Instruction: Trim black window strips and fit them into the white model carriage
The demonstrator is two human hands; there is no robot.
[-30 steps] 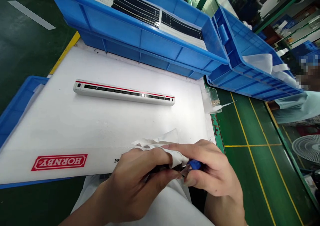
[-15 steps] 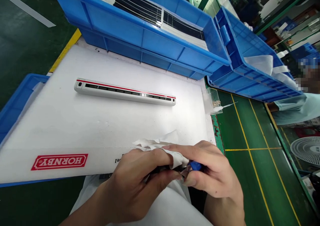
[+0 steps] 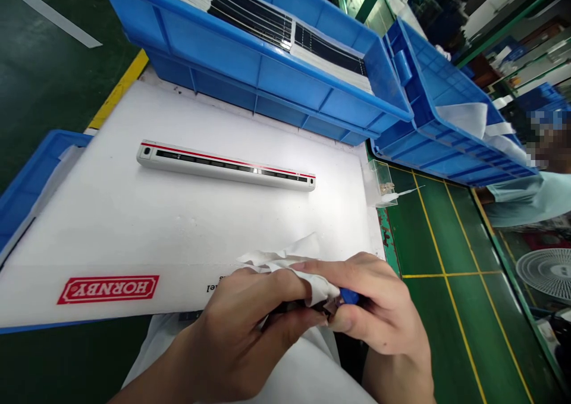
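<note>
My left hand (image 3: 263,320) is closed around a dark, narrow part and a crumpled white cloth (image 3: 285,254); most of the part is hidden by the fingers. Close against it, my right hand (image 3: 379,315) pinches a small blue object (image 3: 348,296) between thumb and fingers, its kind unclear. The right fingertips also touch the cloth. Both hands meet over the near edge of the white board, above my lap. Farther up the board lies a white model train coach body (image 3: 227,167) with a red stripe and a dark window band.
Behind the board (image 3: 111,225) stands a blue crate (image 3: 267,83) with rows of white and black coach bodies. Another blue crate (image 3: 468,148) holding white sheets is at right. A clear box (image 3: 383,184) with a thin-tipped white item sits at the right edge. A co-worker's sleeve (image 3: 517,199) shows far right.
The view has shifted slightly. My hands stay together in nearly the same place, with the right thumb a little closer to the left fingertips.
</note>
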